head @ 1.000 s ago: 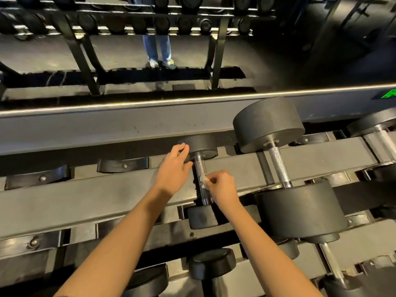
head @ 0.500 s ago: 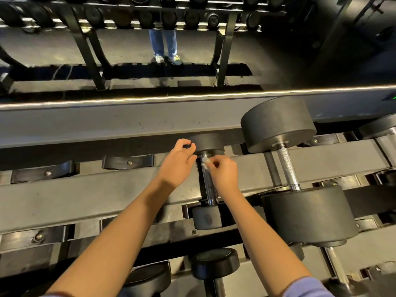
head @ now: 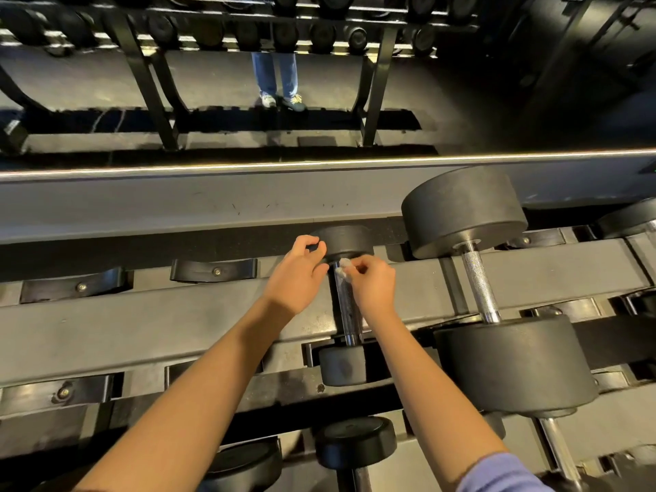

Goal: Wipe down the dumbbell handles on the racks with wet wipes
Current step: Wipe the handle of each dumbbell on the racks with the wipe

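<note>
**gymrat_a:** so where was the small black round-headed dumbbell (head: pixel 342 367)?

**wipe_b:** It lay on the grey steel rack (head: pixel 142 314), next to a much bigger black dumbbell (head: pixel 511 363). Its chrome knurled handle (head: pixel 347 310) looked shiny. The right hand (head: pixel 372 285) pinched a crumpled white wet wipe (head: pixel 343 268) at the handle's far end, and the left hand (head: pixel 298 275) had its fingers curled round the far head.

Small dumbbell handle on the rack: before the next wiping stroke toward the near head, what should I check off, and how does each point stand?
1. Wet wipe held: ok, the right hand pinches it at the far end of the handle.
2. Dumbbell steadied: ok, the left hand grips the far head.
3. Stroke path: ok, bare handle shows down to the near head.
4. Clearance from the large dumbbell on the right: ok, apart.
5. Wipe moisture: cannot tell.
6. Handle's underside wiped: cannot tell.
</note>
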The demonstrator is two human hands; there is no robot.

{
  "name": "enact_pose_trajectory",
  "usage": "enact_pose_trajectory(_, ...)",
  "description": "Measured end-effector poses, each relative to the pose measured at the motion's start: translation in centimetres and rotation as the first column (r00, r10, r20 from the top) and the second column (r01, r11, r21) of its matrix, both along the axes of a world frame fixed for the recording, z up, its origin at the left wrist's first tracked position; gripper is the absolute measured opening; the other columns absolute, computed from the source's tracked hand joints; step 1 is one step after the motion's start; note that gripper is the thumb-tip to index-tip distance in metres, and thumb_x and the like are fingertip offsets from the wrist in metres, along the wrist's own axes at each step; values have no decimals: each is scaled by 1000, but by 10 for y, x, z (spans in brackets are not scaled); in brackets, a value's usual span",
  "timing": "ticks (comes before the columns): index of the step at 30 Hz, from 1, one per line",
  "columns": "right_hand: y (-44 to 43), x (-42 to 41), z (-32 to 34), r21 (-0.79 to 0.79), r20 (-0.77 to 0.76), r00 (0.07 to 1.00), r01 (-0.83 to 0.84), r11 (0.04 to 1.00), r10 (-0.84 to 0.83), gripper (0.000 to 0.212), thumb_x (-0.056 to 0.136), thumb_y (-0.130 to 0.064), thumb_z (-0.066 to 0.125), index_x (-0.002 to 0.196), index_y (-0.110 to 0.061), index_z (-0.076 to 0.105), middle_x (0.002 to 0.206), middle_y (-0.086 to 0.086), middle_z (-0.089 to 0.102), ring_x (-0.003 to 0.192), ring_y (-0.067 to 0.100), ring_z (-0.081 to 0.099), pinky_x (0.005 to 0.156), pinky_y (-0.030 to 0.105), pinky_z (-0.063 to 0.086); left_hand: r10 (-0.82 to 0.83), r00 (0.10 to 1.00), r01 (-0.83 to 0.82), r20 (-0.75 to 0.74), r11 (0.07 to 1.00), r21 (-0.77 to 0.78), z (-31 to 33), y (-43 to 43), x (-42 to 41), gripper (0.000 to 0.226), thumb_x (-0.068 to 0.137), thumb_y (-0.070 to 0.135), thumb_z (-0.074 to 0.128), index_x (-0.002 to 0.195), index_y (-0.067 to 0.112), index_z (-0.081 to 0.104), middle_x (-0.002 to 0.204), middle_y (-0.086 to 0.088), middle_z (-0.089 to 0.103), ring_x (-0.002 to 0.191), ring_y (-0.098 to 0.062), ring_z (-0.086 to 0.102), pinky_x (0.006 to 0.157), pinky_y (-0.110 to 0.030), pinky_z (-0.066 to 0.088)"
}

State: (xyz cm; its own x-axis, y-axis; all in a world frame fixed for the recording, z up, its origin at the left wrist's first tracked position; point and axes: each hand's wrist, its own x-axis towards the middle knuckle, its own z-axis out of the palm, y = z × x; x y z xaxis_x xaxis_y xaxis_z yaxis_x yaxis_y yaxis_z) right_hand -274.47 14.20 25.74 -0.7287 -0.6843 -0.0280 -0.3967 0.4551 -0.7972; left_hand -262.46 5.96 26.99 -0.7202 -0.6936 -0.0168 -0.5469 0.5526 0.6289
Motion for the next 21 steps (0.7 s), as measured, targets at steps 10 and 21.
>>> enact_pose_trajectory(10, 23, 1, -8, 120, 43, 997, -62, 991, 57, 15, 88, -19, 67, 89, -6, 73, 84, 7, 71, 77, 18, 64, 77, 31, 53, 10, 1000, -10, -16, 1000, 8, -1, 0, 0, 42, 100, 21, 46, 139, 8, 45, 146, -2, 31, 127, -19, 43, 109, -32, 34)
enact_pose_trajectory(21, 40, 3, -16, 146, 45, 989, -146, 978, 141, 19, 86, -17, 68, 101, -6, 72, 104, 4, 69, 93, 17, 64, 87, 29, 51, 2, 1000, -2, 2, 1000, -27, 2, 2, 0, 41, 100, 23, 44, 138, 8, 45, 146, -3, 30, 125, -20, 45, 105, -31, 38)
